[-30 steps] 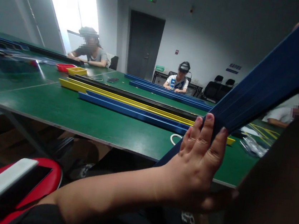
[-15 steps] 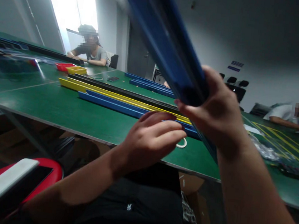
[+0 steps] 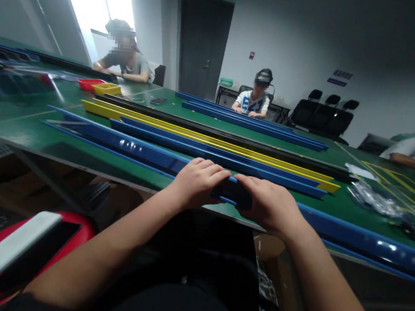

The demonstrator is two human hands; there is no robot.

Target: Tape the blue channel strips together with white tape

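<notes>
A long blue channel-shaped rail lies lengthwise in front of me, above the near edge of the green table. My left hand is wrapped round it near the middle. Close beside it, my right hand grips the same rail, thumbs and fingers over its edges. A short dark stretch of the rail shows between the hands. Just beyond lie another blue rail, a yellow rail and a black rail, roughly parallel to it.
More blue rails lie farther back, before a seated person. Another person sits at left near a red tray and a yellow tray. Clear plastic bags lie at right. A red stool stands by my left.
The blue rail, earlier raised steeply in my right hand, has swung down to lie lengthwise before me. My left hand, free before, has closed on it.
</notes>
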